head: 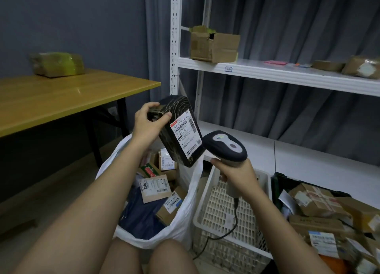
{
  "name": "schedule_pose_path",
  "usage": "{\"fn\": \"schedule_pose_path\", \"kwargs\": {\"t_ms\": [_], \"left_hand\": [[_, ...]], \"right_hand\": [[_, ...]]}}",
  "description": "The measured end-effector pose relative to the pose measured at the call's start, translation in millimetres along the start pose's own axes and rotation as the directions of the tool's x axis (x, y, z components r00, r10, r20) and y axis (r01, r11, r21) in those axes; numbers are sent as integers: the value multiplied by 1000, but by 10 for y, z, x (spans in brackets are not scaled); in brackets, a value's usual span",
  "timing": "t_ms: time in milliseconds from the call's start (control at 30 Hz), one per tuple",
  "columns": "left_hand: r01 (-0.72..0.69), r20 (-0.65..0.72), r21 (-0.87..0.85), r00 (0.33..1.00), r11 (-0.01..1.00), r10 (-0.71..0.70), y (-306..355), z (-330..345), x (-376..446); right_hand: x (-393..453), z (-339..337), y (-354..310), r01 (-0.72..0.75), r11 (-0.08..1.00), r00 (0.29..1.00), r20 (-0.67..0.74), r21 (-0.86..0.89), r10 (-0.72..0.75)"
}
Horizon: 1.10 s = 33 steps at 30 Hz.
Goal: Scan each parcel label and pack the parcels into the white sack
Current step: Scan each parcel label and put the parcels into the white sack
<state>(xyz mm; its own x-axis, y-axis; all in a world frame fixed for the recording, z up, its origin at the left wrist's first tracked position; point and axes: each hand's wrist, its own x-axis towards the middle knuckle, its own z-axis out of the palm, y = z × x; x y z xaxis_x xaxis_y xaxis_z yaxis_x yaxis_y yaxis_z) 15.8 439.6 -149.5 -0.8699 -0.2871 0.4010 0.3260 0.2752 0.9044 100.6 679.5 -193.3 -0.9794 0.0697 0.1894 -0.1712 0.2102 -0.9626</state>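
Parcel, black-wrapped: gripped at its top end by the left hand, held over the open white sack, label turned toward the scanner (for a clean read, likely). Right hand grips the scanner handle, aiming close. Scanned parcels lie in the sack.

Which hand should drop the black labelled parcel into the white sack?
Left. The left hand already grips the black labelled parcel directly above the open white sack; the right hand holds the grey handheld scanner.

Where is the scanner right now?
In the head view, the scanner is right of centre, gripped by the right hand, beside the black parcel, above the white basket.
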Motion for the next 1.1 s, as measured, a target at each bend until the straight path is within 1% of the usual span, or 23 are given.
{"fn": "schedule_pose_path", "kwargs": {"t_ms": [67,167,233,267,300,333,367,400,433,467,500,600,667,733,800,933,1067,1100], "left_hand": [[-51,-121,16,991,999,52,40,-120,-17],[-83,-217,76,971,994,98,-1,-191,-117],[-93,-223,137,967,986,123,-164,-127,-196],[-61,-175,221,979,973,101,-289,-76,-237],[8,-70,382,997,924,20,-455,-23,-261],[78,56,585,989,808,-136,-599,30,-300],[104,141,740,942,665,-305,-742,81,-339],[95,188,816,889,570,-418,-843,121,-372],[67,231,826,866,560,-444,-922,149,-392],[36,271,807,864,590,-423,-976,178,-411],[19,291,770,879,638,-378,-990,211,-446],[-54,307,630,933,775,-185,-919,379,-580],[-87,331,531,937,843,-112,-765,555,-755],[-120,371,447,927,886,-62,-640,789,-936],[-124,410,374,911,919,-44,-548,1059,-1141],[-144,517,286,856,947,-26,-504,1686,-1585],[-117,637,258,767,959,-78,-574,2373,-2126],[-110,664,270,741,957,-102,-600,2542,-2267]], "right_hand": [[72,64,38,-20,999,997,-78,38,23],[211,185,151,-94,992,983,-151,82,105],[303,253,234,-135,987,976,-161,92,149],[329,279,273,-154,982,973,-157,106,169],[350,293,316,-174,978,971,-142,119,190],[361,295,355,-191,974,971,-120,120,206],[362,280,397,-207,972,971,-102,112,218],[362,251,443,-216,970,970,-94,110,226],[357,209,496,-221,968,968,-92,120,233],[343,163,549,-224,965,967,-94,135,237],[317,104,600,-229,964,964,-102,137,244],[186,-99,744,-248,963,957,-127,107,260],[49,-265,830,-264,959,951,-137,105,277],[-103,-455,914,-292,945,936,-160,150,314],[-277,-672,1001,-312,935,918,-199,171,343],[-663,-1180,1249,-331,928,875,-312,172,370],[-1084,-1750,1640,-413,883,770,-431,225,470],[-1197,-1880,1776,-436,865,732,-462,248,501]]}}
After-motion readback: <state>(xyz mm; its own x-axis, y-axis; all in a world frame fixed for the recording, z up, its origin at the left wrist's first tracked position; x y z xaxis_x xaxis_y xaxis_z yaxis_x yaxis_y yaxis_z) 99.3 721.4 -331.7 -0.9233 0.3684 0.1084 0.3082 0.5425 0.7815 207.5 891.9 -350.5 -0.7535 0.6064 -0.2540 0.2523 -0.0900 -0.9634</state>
